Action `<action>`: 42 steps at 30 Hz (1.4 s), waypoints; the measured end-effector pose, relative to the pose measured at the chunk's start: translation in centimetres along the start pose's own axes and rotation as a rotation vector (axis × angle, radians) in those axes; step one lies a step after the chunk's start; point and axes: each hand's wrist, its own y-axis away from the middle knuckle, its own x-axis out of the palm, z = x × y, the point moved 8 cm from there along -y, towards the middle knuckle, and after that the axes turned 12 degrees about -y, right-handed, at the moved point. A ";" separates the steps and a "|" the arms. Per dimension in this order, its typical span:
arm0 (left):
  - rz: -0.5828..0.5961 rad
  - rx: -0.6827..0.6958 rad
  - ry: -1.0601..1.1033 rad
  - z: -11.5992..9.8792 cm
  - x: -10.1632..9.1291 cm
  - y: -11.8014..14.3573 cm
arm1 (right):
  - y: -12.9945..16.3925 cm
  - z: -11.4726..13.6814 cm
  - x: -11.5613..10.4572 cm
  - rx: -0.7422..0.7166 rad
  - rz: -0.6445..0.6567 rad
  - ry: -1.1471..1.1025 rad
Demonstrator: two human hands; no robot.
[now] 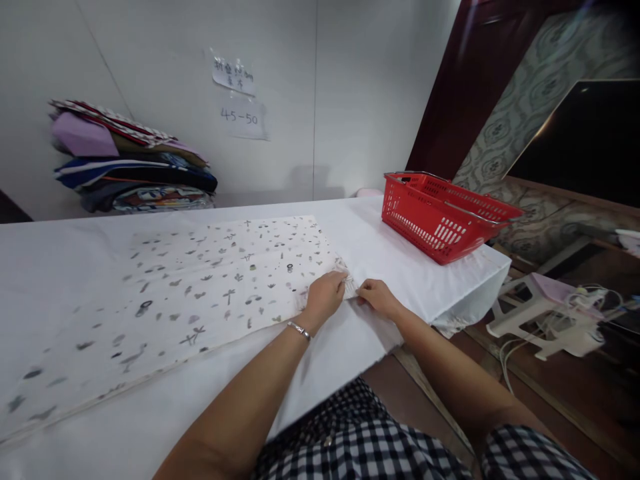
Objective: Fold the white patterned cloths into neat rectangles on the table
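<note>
- A printed cloth (200,280), pale with small dark motifs, is shown spread flat across a table (60,267) covered in white sheeting; it runs from the near left edge of the view to a corner just right of centre.
- The left hand (325,293) is laid on the right-hand corner of the printed cloth, fingers curled down and pinching its edge; a thin bracelet (299,329) is seen at the wrist.
- The right hand (377,295) is set just beside the left, its fingertips closed on the same corner of the cloth; how firmly the fabric is held cannot be told.
- Both forearms are extended from the lower edge of the view, above a black-and-white checked garment (360,440) worn by the person.
- A red plastic basket (440,213) is placed on the far right end of the table, well apart from the hands; its interior is hidden by its latticed wall.
- A stack of folded fabrics (130,167) in mixed colours is piled against the wall at the far left of the table.
- Two paper notes (240,100) are stuck to the white wall above the table.
- Beside the table at the right, a white stool (540,313) with loose cables is seen on the floor.
- Nothing lies between the hands and the cloth corner.
</note>
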 end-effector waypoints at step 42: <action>0.272 0.066 -0.051 3.6 3.0 -7.1 | 0.4 -1.9 1.5 -0.140 -0.032 -0.375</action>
